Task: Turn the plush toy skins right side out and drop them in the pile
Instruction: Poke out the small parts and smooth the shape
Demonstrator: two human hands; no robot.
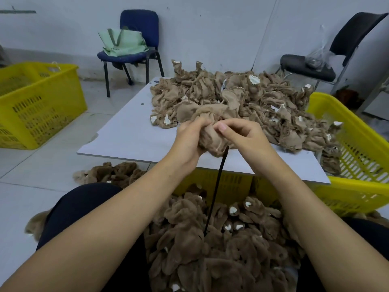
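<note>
A brown plush toy skin (pixel 210 142), inside out with its dull woven backing showing, is bunched above the near part of the white table (pixel 130 135). My left hand (pixel 189 138) grips its left side. My right hand (pixel 240 133) pinches its top right. A thin black stick (pixel 216 190) runs from under the skin down into the pile of fluffy turned skins (pixel 210 239) between my knees. A heap of inside-out skins (pixel 242 98) covers the far and right part of the table.
A yellow crate (pixel 357 157) stands at the table's right, another yellow crate (pixel 35 104) on the floor at left. A blue chair (pixel 134 53) with a green bag and a black chair (pixel 311 66) stand by the wall. More fluffy skins (pixel 111 171) lie on the floor left of the table.
</note>
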